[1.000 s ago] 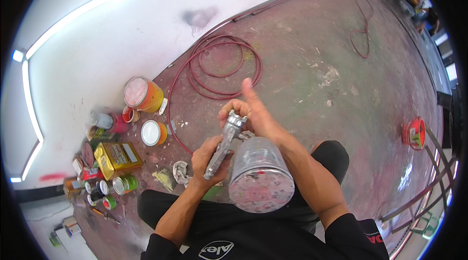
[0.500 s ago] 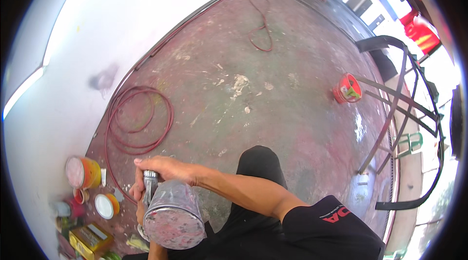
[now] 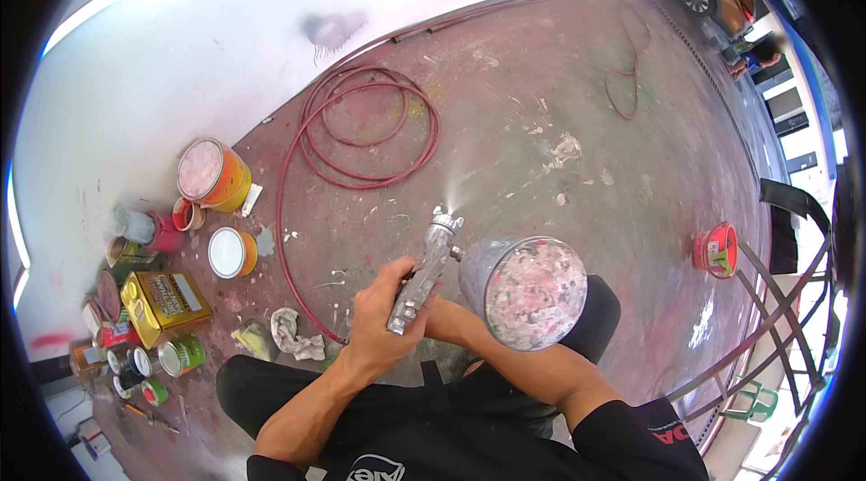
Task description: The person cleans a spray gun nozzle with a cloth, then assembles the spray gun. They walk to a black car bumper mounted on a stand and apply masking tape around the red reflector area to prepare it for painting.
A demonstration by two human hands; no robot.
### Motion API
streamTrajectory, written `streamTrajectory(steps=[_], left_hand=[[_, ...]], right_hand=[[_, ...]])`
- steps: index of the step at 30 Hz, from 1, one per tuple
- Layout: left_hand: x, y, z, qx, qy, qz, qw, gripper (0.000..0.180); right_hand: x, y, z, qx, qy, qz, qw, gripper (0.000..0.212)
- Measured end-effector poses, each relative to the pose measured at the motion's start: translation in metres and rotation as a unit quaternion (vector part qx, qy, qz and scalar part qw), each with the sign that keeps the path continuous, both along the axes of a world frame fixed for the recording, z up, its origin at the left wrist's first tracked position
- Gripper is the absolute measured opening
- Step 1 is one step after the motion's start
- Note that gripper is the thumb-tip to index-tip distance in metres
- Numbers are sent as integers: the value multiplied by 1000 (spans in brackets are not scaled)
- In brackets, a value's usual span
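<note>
A metal spray gun (image 3: 431,266) with a paint-stained metal cup (image 3: 523,291) on its side is held in front of me, nozzle pointing away. A faint mist leaves the nozzle toward the floor. My left hand (image 3: 383,323) is wrapped around the gun's grip. My right hand (image 3: 444,317) sits under the gun beside the cup, mostly hidden by it; it appears to hold the gun body too. I am crouched over a stained reddish concrete floor (image 3: 541,147).
A coiled red hose (image 3: 370,124) lies ahead by a white wall. Several paint cans, a yellow tin (image 3: 164,302) and an orange bucket (image 3: 213,174) crowd the left. Rags (image 3: 293,332) lie near my knee. A red pot (image 3: 717,251) and metal frame stand right.
The view has swung back left, bringing the cans into sight. The gun has moved from low left to centre, and now sprays a fine mist forward.
</note>
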State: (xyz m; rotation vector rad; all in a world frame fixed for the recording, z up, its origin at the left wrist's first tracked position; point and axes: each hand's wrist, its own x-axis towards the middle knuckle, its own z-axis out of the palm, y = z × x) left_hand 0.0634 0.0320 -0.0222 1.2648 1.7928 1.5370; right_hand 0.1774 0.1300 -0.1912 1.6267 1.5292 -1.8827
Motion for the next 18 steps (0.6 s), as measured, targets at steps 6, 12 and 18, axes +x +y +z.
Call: streamTrajectory(steps=[6, 12, 18], left_hand=[[13, 6, -3, 43, 13, 1, 999, 32], [9, 2, -4, 39, -17, -16, 999, 49], [-1, 3, 0, 91, -12, 16, 996, 48]], right_hand=[[31, 3, -9, 100, -71, 118, 985, 59], [20, 19, -4, 164, -68, 167, 970, 54], [-29, 49, 54, 194, 161, 42, 967, 49]])
